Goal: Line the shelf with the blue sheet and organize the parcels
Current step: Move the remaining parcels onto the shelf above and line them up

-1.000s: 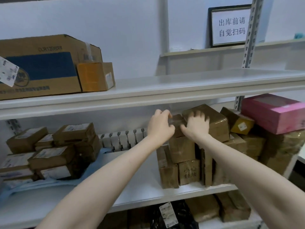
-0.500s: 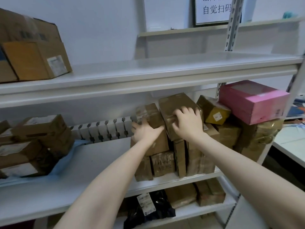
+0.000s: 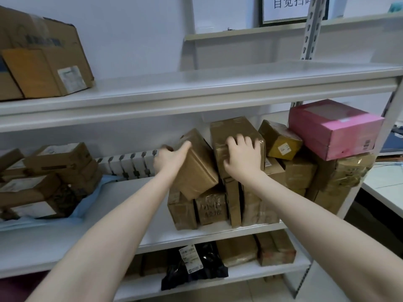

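Observation:
On the middle shelf (image 3: pixel 139 216) a pile of brown taped parcels stands at the right. My left hand (image 3: pixel 170 159) grips a tilted brown parcel (image 3: pixel 196 171) from its left side, thumb on top. My right hand (image 3: pixel 242 155) rests with spread fingers on the taller brown parcel (image 3: pixel 235 131) beside it. The blue sheet (image 3: pixel 91 201) lies at the shelf's left end under another stack of labelled parcels (image 3: pixel 50 177). The shelf between the two piles is bare white.
A pink box (image 3: pixel 333 127) and a yellow-brown parcel (image 3: pixel 279 140) top the right pile. White small boxes (image 3: pixel 128 164) line the back wall. Large cartons (image 3: pixel 41 59) sit on the upper shelf. Black bags and brown parcels (image 3: pixel 196 262) lie on the lower shelf.
My left hand has slid around the left side of the tilted parcel and tipped it leftward. The right hand has stayed on the taller parcel. The camera has moved closer and rightward.

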A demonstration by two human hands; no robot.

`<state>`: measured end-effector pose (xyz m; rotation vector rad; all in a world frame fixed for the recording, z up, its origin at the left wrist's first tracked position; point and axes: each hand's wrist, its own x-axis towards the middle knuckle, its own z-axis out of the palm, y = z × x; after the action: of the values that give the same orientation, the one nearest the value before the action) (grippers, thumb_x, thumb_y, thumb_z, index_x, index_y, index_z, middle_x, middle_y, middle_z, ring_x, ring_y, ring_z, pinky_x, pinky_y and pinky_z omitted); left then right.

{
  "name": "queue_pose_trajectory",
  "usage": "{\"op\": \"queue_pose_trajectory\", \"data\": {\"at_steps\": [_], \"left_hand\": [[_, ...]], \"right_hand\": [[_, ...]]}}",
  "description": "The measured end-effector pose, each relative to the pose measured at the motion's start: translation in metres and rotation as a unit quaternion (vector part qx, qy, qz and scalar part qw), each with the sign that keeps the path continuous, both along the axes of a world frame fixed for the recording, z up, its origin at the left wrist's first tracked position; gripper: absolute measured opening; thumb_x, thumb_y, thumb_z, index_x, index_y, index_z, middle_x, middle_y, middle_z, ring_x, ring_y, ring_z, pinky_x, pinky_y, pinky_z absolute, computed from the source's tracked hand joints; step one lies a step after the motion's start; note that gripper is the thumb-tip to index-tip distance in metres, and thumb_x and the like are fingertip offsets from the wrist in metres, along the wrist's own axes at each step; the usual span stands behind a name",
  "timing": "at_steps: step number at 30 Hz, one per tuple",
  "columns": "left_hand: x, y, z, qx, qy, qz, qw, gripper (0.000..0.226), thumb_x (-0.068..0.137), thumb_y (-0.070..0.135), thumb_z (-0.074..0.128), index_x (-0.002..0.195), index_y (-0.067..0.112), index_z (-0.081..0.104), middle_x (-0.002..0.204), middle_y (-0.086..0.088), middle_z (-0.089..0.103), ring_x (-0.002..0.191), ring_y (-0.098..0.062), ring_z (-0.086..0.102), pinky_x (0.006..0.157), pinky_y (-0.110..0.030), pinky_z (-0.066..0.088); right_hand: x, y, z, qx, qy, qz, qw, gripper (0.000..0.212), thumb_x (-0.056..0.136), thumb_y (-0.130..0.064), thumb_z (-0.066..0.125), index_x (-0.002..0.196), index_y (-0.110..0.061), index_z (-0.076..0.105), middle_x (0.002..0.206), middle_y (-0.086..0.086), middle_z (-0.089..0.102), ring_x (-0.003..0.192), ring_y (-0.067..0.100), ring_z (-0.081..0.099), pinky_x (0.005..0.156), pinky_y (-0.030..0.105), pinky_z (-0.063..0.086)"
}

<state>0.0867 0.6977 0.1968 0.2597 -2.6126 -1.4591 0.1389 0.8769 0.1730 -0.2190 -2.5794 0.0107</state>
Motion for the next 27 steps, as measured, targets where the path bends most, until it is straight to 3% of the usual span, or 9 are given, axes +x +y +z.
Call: {"op": "queue_pose_trajectory", "data": {"at_steps": [3,7,10,14,17,21,24,26,27], "left_hand": [[0.008,-0.03,0.013,0.147,-0.012,0.034,0.989,0.065,0.065,0.066,0.06,0.102,0.013,0.052,0.105,-0.007,0.06,0.093,-0.028,0.059,0.085,-0.038,0.051],[0.029,-0.069,0.027,0.327,-0.117,0.05,0.937,0.071,0.06,0.065,0.062,0.111,0.016,0.054,0.104,-0.008,0.062,0.094,-0.027,0.058,0.084,-0.043,0.051],[0.044,-0.096,0.029,0.358,-0.171,0.056,0.916,0.071,0.059,0.07,0.054,0.11,0.021,0.062,0.105,-0.006,0.067,0.096,-0.028,0.06,0.077,-0.039,0.049],[0.074,-0.127,0.039,0.382,-0.2,0.05,0.901,0.06,0.061,0.071,0.051,0.091,0.023,0.07,0.093,-0.002,0.073,0.089,-0.026,0.067,0.087,-0.035,0.048],[0.094,-0.142,0.055,0.38,-0.197,0.017,0.903,0.062,0.061,0.072,0.051,0.092,0.023,0.073,0.099,-0.004,0.074,0.095,-0.028,0.068,0.09,-0.041,0.048],[0.113,-0.148,0.08,0.372,-0.184,0.015,0.91,0.067,0.061,0.075,0.05,0.095,0.021,0.071,0.097,-0.007,0.074,0.09,-0.029,0.068,0.086,-0.042,0.05],[0.127,-0.151,0.095,0.355,-0.182,0.004,0.917,0.082,0.06,0.081,0.051,0.105,0.014,0.069,0.101,-0.012,0.073,0.095,-0.034,0.067,0.085,-0.048,0.051],[0.134,-0.157,0.108,0.34,-0.184,-0.01,0.922,0.094,0.054,0.084,0.057,0.115,0.013,0.065,0.108,-0.015,0.071,0.1,-0.037,0.065,0.089,-0.053,0.05],[0.138,-0.159,0.114,0.331,-0.195,-0.03,0.923,0.104,0.047,0.084,0.064,0.121,0.012,0.061,0.113,-0.016,0.068,0.104,-0.039,0.063,0.09,-0.054,0.049]], "right_hand": [[0.001,0.0,0.003,-0.009,-0.01,0.002,1.0,0.054,0.085,-0.03,0.06,0.135,-0.018,0.043,0.14,0.011,0.045,0.131,0.032,0.039,0.114,0.054,0.02],[0.004,-0.001,0.008,-0.033,-0.028,0.007,0.999,0.053,0.088,-0.029,0.058,0.137,-0.017,0.042,0.142,0.01,0.044,0.133,0.032,0.037,0.115,0.057,0.017],[0.008,-0.001,0.01,-0.032,-0.053,0.008,0.998,0.055,0.088,-0.029,0.059,0.138,-0.017,0.04,0.141,0.01,0.043,0.134,0.031,0.035,0.114,0.06,0.015],[0.016,-0.005,0.014,-0.049,-0.073,0.012,0.996,0.06,0.086,-0.029,0.064,0.139,-0.016,0.039,0.142,0.009,0.044,0.137,0.03,0.034,0.115,0.061,0.014],[0.025,-0.017,0.018,-0.135,0.002,0.07,0.988,0.048,0.091,-0.02,0.059,0.136,-0.012,0.045,0.137,0.01,0.05,0.13,0.03,0.044,0.112,0.053,0.028],[0.045,-0.037,0.028,-0.421,0.061,0.237,0.874,0.03,0.097,-0.012,0.035,0.107,-0.009,0.063,0.108,0.011,0.065,0.103,0.029,0.059,0.083,0.036,0.048],[0.061,-0.05,0.043,-0.572,0.034,0.302,0.762,0.052,0.1,-0.043,0.028,0.099,-0.006,0.064,0.098,0.015,0.067,0.094,0.028,0.061,0.078,0.036,0.047],[0.07,-0.052,0.053,-0.6,0.017,0.321,0.732,0.059,0.098,-0.059,0.026,0.111,-0.015,0.063,0.107,0.009,0.065,0.099,0.022,0.06,0.084,0.038,0.048],[0.074,-0.051,0.056,-0.581,0.012,0.328,0.744,0.064,0.094,-0.066,0.028,0.118,-0.017,0.06,0.112,0.007,0.064,0.102,0.021,0.059,0.085,0.036,0.049]]}}
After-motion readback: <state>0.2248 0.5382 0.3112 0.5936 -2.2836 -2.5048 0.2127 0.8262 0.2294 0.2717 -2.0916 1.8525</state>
